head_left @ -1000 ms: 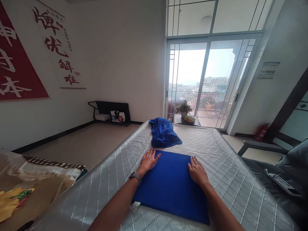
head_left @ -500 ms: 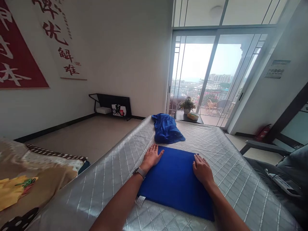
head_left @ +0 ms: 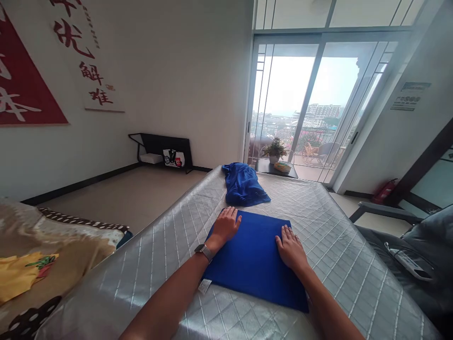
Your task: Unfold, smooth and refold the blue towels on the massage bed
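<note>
A flat, neatly squared piece of blue folded cloth [head_left: 253, 255] lies on a silver quilted cover [head_left: 166, 257]. A small white tag [head_left: 204, 285] sticks out at its near left corner. My left hand [head_left: 226, 225], with a watch on the wrist, rests palm down on the cloth's far left corner, fingers stretched. Along the right edge lies my right hand [head_left: 291, 248], also flat, its fingertips near the far right corner. Beyond the folded piece is a crumpled blue garment [head_left: 244, 185], touched by neither hand.
At left, a yellow cloth [head_left: 21, 276] lies on a tan cover. A dark chair [head_left: 385, 212] holding a white power strip [head_left: 408, 262] stands at right. Past the far end are a small table with a potted plant [head_left: 275, 150] and a sliding glass door [head_left: 286, 94].
My left hand has shifted slightly further onto the cloth, and my right hand has slid inward from its edge. The whole view has tilted a little downward.
</note>
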`<state>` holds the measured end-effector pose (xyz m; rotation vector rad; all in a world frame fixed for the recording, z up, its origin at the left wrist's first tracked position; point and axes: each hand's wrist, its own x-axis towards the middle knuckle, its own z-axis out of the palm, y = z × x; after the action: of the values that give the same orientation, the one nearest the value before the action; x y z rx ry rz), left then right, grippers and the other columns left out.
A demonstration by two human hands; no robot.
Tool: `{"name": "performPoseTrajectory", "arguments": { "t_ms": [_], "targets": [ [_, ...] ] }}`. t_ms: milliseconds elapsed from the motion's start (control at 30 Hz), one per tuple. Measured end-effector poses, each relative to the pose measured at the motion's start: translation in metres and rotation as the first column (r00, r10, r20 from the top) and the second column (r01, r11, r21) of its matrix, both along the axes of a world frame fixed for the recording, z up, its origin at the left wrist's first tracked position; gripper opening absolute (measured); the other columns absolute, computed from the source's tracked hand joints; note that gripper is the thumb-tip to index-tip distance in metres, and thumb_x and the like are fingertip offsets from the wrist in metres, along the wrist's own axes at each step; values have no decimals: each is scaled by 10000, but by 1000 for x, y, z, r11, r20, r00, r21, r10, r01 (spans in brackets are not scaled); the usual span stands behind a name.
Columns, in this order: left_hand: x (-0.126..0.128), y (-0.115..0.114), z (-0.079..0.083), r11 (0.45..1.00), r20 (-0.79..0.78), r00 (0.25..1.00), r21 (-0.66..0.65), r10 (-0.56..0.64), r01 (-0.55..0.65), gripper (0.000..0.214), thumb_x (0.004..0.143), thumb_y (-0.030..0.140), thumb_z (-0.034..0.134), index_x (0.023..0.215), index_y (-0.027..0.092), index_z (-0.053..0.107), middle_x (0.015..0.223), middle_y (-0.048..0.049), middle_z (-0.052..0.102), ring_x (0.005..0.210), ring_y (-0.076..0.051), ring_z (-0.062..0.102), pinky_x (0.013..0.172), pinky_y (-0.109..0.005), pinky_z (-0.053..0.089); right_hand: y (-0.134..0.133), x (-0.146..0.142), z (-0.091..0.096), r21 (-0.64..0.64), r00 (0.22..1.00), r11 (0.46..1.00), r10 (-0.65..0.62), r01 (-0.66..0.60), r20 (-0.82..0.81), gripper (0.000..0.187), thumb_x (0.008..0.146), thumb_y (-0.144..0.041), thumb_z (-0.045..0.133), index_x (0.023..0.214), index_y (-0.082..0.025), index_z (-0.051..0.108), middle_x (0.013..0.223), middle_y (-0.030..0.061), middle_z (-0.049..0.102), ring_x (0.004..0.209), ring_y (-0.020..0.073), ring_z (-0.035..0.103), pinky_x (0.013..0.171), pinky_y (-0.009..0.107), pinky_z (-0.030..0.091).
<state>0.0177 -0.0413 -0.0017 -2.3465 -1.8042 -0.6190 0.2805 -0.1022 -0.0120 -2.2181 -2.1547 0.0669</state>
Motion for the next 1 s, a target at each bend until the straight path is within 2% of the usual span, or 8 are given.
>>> {"name": "performPoseTrajectory", "arguments": {
  "t_ms": [133,267,333,400,500,633,833,1000],
  "targets": [
    [39,-31,5,972,34,972,-3,-234,234,479,1053,376,354,1376,131,608,1449,-126,598,1381,-241,515,1201,-383,353,-1,-3,1,3,1000,1000,-2,2,8,665,1043,-402,177,1599,-42,240,1674,123,203,1550,244,170,1251,417,157],
    [82,-75,-2,865,79,861,39,-502,501,509,1061,452,367,1434,155,546,1479,-108,573,1416,-216,478,1206,-380,360,-3,-2,0,24,998,999,34,-36,59,630,1040,-333,217,1588,-27,264,1665,152,224,1546,258,182,1241,427,178],
    [94,-90,-5,824,84,821,25,-565,565,593,1062,509,345,1496,122,464,1540,-130,500,1466,-216,403,1227,-370,328,-3,0,-2,35,995,998,53,-57,87,604,1026,-260,241,1588,-41,279,1665,154,226,1544,254,191,1234,422,194],
    [100,-97,-3,813,91,810,-9,-579,582,646,1063,537,312,1522,95,417,1576,-147,444,1494,-216,350,1239,-359,303,-3,2,-3,37,993,997,71,-75,99,597,1009,-210,258,1589,-73,299,1667,144,226,1542,245,198,1228,419,208],
    [103,-90,10,826,124,822,-23,-556,563,629,1076,521,259,1523,110,421,1582,-143,434,1500,-197,336,1238,-344,304,-4,1,-2,29,993,996,86,-89,75,591,1015,-237,256,1587,-106,324,1670,133,226,1544,247,188,1232,431,201],
    [120,-62,21,840,116,837,-35,-535,542,629,1080,513,226,1538,116,396,1580,-152,432,1504,-192,326,1232,-369,317,-5,-2,2,12,999,999,46,-47,19,618,1011,-254,241,1605,-82,253,1679,127,196,1551,243,160,1246,430,161],
    [152,-31,-7,889,36,902,-154,-431,431,675,1078,521,151,1529,86,402,1587,-178,407,1509,-231,313,1234,-426,292,-6,-1,0,12,999,999,42,-42,-9,639,992,-221,261,1617,-97,211,1688,109,167,1556,239,135,1253,423,146],
    [138,-29,-20,887,22,911,-219,-411,406,785,1048,585,36,1557,82,360,1619,-160,354,1528,-229,264,1257,-415,220,-5,-2,-1,29,999,999,35,-34,-19,624,1007,-244,231,1606,-69,235,1683,118,191,1555,236,146,1249,417,149]
  ]
}}
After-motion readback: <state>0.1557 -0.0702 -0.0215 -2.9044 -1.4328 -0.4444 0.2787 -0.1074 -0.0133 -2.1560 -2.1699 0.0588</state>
